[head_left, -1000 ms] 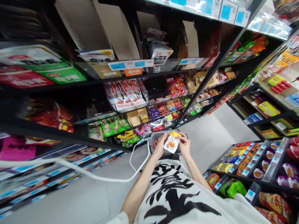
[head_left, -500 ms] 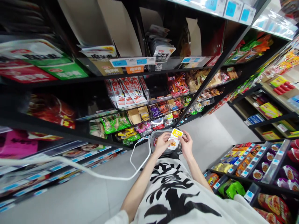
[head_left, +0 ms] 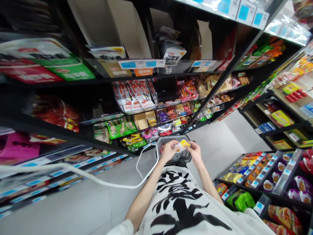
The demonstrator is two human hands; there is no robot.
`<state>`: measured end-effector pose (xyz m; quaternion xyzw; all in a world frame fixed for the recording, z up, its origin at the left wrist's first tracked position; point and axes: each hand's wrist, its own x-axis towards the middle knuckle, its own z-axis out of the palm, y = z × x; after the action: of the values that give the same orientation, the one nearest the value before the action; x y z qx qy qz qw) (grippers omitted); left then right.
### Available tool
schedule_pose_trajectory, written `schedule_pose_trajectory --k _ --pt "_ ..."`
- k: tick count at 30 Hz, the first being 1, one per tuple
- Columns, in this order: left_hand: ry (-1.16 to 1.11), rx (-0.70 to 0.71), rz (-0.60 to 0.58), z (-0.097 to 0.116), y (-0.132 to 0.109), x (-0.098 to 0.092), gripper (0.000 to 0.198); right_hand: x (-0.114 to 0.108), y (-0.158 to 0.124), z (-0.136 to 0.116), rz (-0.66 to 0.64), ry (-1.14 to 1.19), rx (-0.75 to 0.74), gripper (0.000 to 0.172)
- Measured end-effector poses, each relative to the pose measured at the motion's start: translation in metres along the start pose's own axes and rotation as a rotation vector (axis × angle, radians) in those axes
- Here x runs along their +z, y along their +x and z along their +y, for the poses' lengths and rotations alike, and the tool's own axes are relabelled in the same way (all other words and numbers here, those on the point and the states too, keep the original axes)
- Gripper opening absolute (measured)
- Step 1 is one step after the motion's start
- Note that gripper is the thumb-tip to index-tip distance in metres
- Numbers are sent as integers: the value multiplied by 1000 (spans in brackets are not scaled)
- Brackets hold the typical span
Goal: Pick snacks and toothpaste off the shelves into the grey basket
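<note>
A small white and yellow snack packet [head_left: 181, 145] is held between both hands, tilted nearly flat. My left hand [head_left: 167, 151] pinches its left edge and my right hand [head_left: 195, 152] grips its right edge. Both hands hover just above a grey shopping basket [head_left: 163, 141] that stands on the floor in front of me and has some packets inside. My pale shirt with a black print fills the lower middle of the view.
Black shelves of snack packets [head_left: 133, 96] with blue price tags run along the left and ahead. A lower rack of cups and packets [head_left: 264, 171] stands at the right. A white cable [head_left: 144, 163] loops past my left arm. Grey floor lies between.
The packet has been lowered and tipped from upright to nearly flat over the basket. Both hands moved slightly away from me with it.
</note>
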<state>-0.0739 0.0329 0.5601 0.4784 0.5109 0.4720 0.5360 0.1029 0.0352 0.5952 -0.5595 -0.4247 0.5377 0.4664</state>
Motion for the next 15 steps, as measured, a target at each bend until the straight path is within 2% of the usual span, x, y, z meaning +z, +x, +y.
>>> schedule_pose_trajectory --k 4,7,9,12,14,15 --pt "199 37 -25 -19 0 -10 14 -9 13 11 -232 -436 -195 20" --pt "189 56 37 -29 0 -15 13 -4 27 16 -393 -636 -330 23" --pt "183 72 140 -36 2 -20 24 6 41 14 -439 -686 -401 22" --pt "181 61 406 -50 9 -35 53 34 68 3 -432 -713 -511 23" --pt "172 -31 540 -62 12 -49 61 62 91 -7 -431 -740 -599 25" --pt "163 -94 567 -69 11 -57 60 78 104 -11 -438 -783 -640 25"
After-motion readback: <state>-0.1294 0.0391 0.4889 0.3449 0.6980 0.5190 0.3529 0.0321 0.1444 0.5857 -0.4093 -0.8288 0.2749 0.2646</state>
